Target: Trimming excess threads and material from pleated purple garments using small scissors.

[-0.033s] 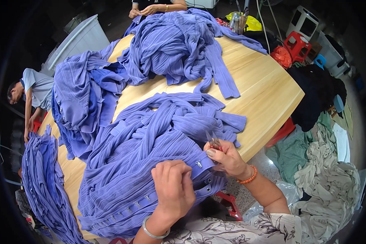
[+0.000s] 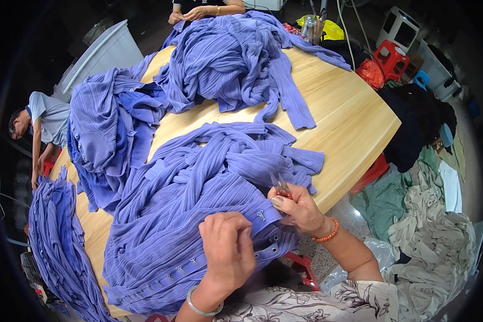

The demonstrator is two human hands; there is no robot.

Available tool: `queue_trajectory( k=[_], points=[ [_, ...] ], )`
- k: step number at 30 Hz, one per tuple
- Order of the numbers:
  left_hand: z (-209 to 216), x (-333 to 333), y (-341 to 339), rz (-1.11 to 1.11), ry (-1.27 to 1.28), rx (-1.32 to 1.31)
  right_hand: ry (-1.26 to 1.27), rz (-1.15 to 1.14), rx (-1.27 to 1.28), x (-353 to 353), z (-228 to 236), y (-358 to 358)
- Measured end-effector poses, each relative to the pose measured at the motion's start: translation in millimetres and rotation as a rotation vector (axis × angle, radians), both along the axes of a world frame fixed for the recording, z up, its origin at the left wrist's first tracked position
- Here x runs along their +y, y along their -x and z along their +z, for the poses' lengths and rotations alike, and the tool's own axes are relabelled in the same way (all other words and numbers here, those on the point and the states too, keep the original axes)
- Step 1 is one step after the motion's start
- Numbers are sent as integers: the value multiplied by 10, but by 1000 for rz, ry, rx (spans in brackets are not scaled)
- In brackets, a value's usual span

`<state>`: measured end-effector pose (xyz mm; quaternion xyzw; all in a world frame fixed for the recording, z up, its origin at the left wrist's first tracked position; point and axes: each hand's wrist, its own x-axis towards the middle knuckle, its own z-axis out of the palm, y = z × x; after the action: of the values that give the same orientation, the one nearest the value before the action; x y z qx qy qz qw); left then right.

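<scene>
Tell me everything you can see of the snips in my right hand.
The snips have two pointed, metallic-looking blades, parted at the tips, with red below. Your right hand grips them, hiding the rest. They point upward and slightly left in view, in front of the purple ribbed garment; whether they touch it is unclear.

Widest free lane: bare wood of table point(image 2: 354, 118) on the right, beyond the right hand point(image 2: 301, 208). Scissors point(image 2: 282, 190) in that hand, tips pointing away from the body, border its near end. Narrow wood strip between near clothes point(image 2: 198, 166) and far heap point(image 2: 220, 59); a sleeve point(image 2: 268, 111) crosses it. Left: second heap point(image 2: 103, 121) meets far heap, blocking low passage there.
</scene>
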<state>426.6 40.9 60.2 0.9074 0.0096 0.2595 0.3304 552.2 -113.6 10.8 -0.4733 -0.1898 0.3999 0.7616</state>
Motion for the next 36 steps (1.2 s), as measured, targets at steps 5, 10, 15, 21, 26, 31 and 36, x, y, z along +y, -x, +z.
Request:
queue_trajectory(
  k=[5, 10, 15, 21, 26, 31, 36],
  points=[
    [17, 55, 45, -51, 156, 7, 94, -27, -122, -16, 0, -27],
    [15, 58, 129, 3, 407, 70, 150, -89, -276, -10, -18, 7],
    [-12, 39, 131, 53, 461, 16, 314, -184, -582, -41, -24, 45],
    [-45, 85, 129, 85, 355, -32, 473, -371, -1137, -198, 370, 212],
    [-1, 36, 118, 86, 399, -18, 365, -222, -1219, -207, 442, 361],
    [-29, 23, 127, 66, 320, -54, 364, -236, -1204, -78, 369, 398],
    [23, -42, 169, -19, 61, -127, 384, -247, -1248, -71, 306, 404]
  ],
)
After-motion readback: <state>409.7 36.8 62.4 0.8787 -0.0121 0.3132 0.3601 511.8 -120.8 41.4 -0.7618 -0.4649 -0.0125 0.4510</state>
